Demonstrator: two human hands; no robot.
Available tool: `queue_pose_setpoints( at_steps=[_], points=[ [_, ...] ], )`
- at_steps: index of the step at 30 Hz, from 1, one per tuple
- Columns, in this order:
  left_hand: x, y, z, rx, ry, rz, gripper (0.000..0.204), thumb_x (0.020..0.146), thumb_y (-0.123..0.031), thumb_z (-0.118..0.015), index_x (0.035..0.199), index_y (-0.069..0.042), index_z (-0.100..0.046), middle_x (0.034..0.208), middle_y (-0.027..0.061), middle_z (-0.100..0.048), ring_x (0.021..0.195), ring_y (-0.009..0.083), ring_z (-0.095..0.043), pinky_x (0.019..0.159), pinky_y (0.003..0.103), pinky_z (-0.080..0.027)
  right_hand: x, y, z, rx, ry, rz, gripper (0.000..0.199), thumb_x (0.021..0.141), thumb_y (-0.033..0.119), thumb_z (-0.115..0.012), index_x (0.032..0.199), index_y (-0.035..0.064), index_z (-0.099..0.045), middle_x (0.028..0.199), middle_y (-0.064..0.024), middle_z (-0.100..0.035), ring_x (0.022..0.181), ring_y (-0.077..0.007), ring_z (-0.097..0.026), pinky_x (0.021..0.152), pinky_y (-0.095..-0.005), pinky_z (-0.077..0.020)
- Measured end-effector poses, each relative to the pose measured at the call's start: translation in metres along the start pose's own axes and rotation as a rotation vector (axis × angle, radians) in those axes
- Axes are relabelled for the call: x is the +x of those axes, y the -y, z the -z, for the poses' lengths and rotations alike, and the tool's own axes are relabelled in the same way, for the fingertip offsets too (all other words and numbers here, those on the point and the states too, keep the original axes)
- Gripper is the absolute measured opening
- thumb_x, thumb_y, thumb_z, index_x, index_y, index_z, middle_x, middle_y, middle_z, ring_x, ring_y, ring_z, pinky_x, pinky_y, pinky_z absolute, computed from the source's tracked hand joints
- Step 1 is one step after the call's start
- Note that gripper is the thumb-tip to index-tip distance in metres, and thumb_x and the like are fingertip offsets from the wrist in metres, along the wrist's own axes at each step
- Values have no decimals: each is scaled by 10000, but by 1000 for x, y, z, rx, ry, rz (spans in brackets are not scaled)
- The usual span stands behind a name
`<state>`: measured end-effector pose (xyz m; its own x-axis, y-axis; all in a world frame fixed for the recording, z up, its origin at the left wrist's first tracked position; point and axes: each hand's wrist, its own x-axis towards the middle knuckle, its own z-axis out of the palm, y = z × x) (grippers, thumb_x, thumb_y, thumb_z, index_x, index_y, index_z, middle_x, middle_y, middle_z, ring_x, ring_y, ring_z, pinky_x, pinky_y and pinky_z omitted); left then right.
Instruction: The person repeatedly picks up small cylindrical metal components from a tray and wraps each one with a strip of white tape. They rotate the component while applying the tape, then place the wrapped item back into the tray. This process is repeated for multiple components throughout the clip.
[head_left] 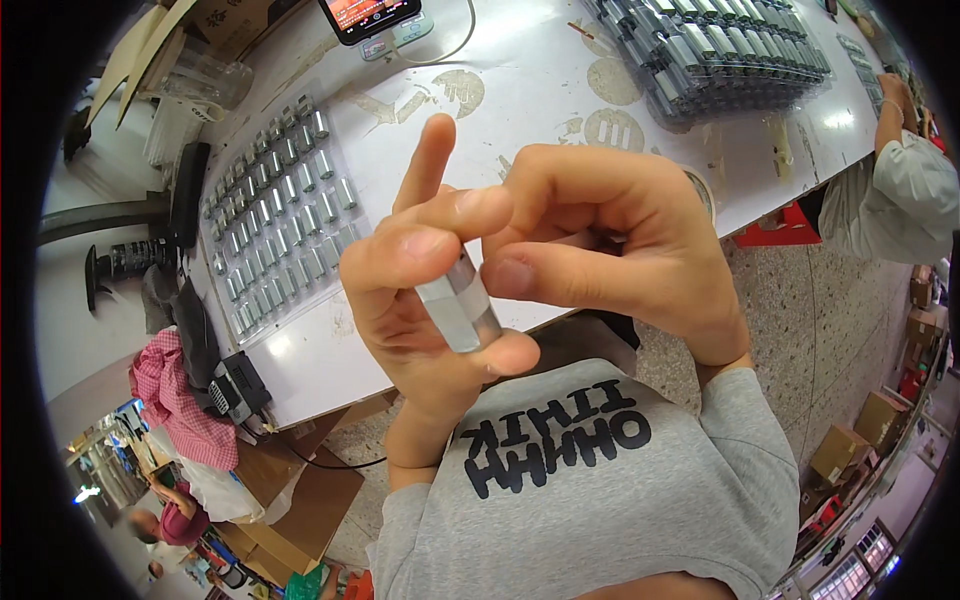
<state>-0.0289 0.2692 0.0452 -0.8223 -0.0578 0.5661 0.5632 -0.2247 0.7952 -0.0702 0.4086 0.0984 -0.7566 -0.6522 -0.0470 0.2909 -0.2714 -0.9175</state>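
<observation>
My left hand [420,290] is raised over the near edge of the table, its fingers closed on a small shiny silver faceted block [460,306]. The thumb presses the block's lower end and the fingers its upper end; one finger points up. Beside the block's upper end, my right hand [620,240] is closed in a pinch. Its thumb tip is close to the block's side; whether it touches cannot be made out. The right index fingertip is partly hidden behind the left fingers, so anything in the pinch is hidden. To the left lies a clear plastic tray [352,232] holding rows of similar silver pieces.
A stack of filled trays [725,50] stands at the table's far right. A phone [370,15] on a stand with a cable is at the far edge. Cardboard boxes [290,520] sit at the lower left. Another person's arm [890,115] reaches in at the right.
</observation>
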Motion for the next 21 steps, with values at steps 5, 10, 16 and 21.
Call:
queue_pose_setpoints(
  at_steps=[5,10,16,21],
  points=[
    [3,11,-10,-138,69,-46,588,670,-482,-623,1160,-263,-383,1311,-42,-361,1279,263,-201,1067,416,-122,3,-11,-1,110,36,101,76,753,22,-614,780,0,-547,715,-28,-585,655,-39,-526,561,-161,-365],
    [4,12,-22,-125,-38,-42,605,791,-549,-421,1264,-195,-290,1359,60,-283,1278,256,-207,1062,399,-117,4,-15,6,81,71,128,84,784,20,-579,812,-5,-504,754,-43,-589,677,-45,-534,587,-166,-379],
    [3,-1,-21,-32,-150,255,615,897,-454,-233,1225,45,-381,1326,185,-296,1202,247,-286,997,354,-218,4,-15,3,-208,4,263,146,814,69,-567,896,-9,-474,741,-25,-562,685,-24,-500,605,-160,-376],
    [14,-16,-16,417,-53,242,496,898,-312,-264,1176,54,-449,1179,159,-446,1062,205,-374,920,336,-299,6,-23,9,-405,-84,293,130,823,108,-566,833,-1,-496,678,9,-531,606,-7,-440,534,-151,-329]
  ],
)
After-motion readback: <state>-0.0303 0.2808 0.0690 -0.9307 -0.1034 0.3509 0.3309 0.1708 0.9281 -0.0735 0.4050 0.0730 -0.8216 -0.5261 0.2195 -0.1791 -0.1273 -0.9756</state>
